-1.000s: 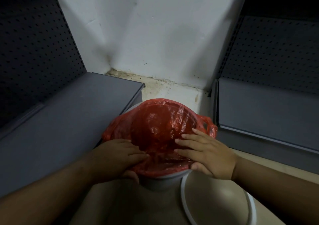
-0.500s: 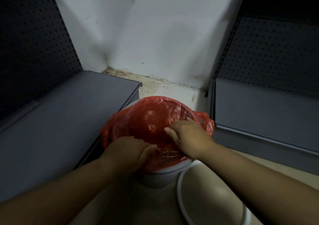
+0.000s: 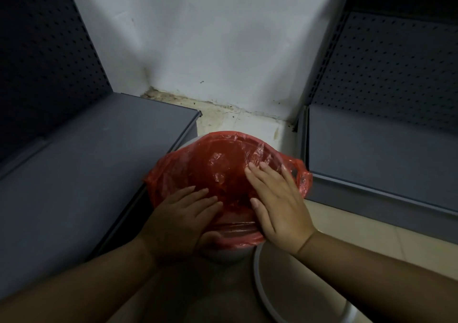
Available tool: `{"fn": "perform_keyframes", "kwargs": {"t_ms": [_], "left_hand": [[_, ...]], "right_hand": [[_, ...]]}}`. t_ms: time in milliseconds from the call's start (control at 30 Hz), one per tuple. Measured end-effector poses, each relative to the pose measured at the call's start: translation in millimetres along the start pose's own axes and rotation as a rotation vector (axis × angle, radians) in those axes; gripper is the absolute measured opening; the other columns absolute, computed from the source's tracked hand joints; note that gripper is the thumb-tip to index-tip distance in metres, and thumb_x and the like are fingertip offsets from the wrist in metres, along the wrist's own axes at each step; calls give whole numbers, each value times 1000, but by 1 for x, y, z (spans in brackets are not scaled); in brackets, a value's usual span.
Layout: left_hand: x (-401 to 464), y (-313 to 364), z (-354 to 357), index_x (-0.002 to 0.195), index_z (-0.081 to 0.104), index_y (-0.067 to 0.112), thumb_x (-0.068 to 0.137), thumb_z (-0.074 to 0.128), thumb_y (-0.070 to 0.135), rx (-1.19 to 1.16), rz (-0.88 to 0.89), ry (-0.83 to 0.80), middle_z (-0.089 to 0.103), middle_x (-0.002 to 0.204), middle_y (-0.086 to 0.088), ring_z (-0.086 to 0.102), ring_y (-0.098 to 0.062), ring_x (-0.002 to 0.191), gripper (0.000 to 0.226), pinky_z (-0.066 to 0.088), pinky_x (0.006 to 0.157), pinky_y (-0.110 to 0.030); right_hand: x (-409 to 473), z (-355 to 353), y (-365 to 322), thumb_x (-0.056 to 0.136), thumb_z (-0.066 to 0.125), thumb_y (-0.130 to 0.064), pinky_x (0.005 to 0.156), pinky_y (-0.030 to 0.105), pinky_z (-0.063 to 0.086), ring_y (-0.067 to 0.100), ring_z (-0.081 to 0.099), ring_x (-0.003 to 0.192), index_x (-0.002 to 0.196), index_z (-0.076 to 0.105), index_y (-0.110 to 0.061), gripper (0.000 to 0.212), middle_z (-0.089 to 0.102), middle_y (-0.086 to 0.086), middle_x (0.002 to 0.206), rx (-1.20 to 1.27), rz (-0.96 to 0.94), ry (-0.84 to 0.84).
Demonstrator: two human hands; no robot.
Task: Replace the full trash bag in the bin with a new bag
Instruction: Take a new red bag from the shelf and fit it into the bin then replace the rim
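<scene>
A red plastic bag [image 3: 218, 164] lines a small grey bin [image 3: 224, 254] on the floor, its edge folded out over the rim. A bag handle [image 3: 301, 176] sticks out at the right. My left hand [image 3: 182, 215] lies flat on the near-left rim, fingers spread over the plastic, thumb under the bag's edge. My right hand [image 3: 277, 198] lies flat with fingers apart, pressing the bag against the bin's inner right side. The inside of the bag looks hollow.
A white ring [image 3: 262, 295] lies on the floor just near-right of the bin. Grey shelf bases stand at the left [image 3: 81, 174] and the right [image 3: 376, 154], with pegboard backs. A white wall [image 3: 210, 50] closes the corner behind.
My right hand has slid from the bag's near-middle to its right inner side, fingers now spread. My left hand has flattened on the near-left rim. The view has shifted slightly.
</scene>
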State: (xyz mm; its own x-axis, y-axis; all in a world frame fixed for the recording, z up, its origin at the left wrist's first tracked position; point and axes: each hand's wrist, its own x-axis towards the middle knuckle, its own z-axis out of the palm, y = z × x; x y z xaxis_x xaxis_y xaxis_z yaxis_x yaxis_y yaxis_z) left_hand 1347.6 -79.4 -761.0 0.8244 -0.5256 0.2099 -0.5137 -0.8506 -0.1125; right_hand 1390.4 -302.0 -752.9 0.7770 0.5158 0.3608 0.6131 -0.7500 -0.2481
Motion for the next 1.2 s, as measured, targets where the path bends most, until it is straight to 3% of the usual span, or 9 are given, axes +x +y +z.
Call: {"fn": "perform_keyframes", "kwargs": {"t_ms": [200, 367, 433, 500, 567, 667, 800, 967, 1200], "left_hand": [[-9, 2, 4, 119, 50, 15, 92, 19, 57, -8, 49, 6, 72, 109, -5, 68, -24, 103, 58, 32, 99, -34], [-16, -1, 7, 127, 42, 15, 95, 16, 50, -53, 31, -4, 63, 125, -5, 53, -21, 121, 54, 20, 111, -31], [-16, -5, 0, 134, 37, 19, 94, 11, 55, -310, -85, -5, 54, 134, -2, 45, -20, 127, 59, 19, 112, -27], [-9, -9, -9, 137, 35, 26, 91, 12, 62, -607, -317, 180, 43, 140, 4, 37, -14, 135, 64, 21, 113, -26], [4, -16, -17, 137, 38, 19, 93, 23, 54, -645, -532, 308, 37, 143, 5, 27, -8, 137, 59, 17, 112, -25], [25, -31, -18, 144, 27, 15, 99, 24, 37, -527, -759, 74, 19, 156, 1, 9, -12, 144, 50, 9, 116, -30], [34, -45, -1, 147, 12, 10, 99, 23, 36, -505, -819, -97, 5, 159, -6, 4, -19, 146, 56, 6, 118, -34], [49, -59, -4, 146, 21, 9, 99, 26, 33, -574, -870, -18, 25, 154, -12, 24, -25, 142, 53, 20, 114, -35], [57, -75, 1, 126, 54, 7, 100, 26, 32, -812, -1077, 185, 52, 135, -17, 47, -29, 124, 46, 34, 97, -31]], "right_hand": [[-17, 7, 12, 97, 9, -49, 116, 31, 6, 18, 29, 135, 142, 29, -13, 61, 49, 10, 142, -43, -10, -44], [-35, 15, 33, 93, 10, -63, 118, 32, 17, 7, 13, 144, 149, 11, -18, 71, 24, 0, 152, 87, 62, -80], [-30, 6, 37, 90, 11, -68, 116, 36, 23, 6, 17, 143, 148, 14, -24, 73, 25, -5, 151, 241, 127, -53], [-10, -7, 35, 90, 18, -66, 113, 36, 25, 14, 30, 138, 144, 30, -24, 70, 36, -4, 147, 338, 246, 61], [17, -18, 29, 94, 31, -50, 114, 34, 23, 19, 33, 138, 141, 41, -20, 57, 40, 0, 148, 328, 329, 134], [55, -20, 26, 100, 37, -33, 118, 34, 16, 17, 23, 144, 146, 33, -20, 48, 28, -1, 156, 321, 448, -56], [76, -5, 27, 101, 32, -35, 119, 39, 18, 23, 24, 145, 148, 27, -20, 50, 23, 3, 158, 313, 529, -258], [80, 4, 27, 100, 33, -34, 110, 39, 33, 25, 38, 135, 143, 32, -17, 47, 37, 4, 149, 285, 556, -215], [80, 1, 24, 102, 27, -34, 106, 33, 30, 21, 35, 136, 145, 31, -19, 45, 35, 0, 151, 315, 593, -170]]}}
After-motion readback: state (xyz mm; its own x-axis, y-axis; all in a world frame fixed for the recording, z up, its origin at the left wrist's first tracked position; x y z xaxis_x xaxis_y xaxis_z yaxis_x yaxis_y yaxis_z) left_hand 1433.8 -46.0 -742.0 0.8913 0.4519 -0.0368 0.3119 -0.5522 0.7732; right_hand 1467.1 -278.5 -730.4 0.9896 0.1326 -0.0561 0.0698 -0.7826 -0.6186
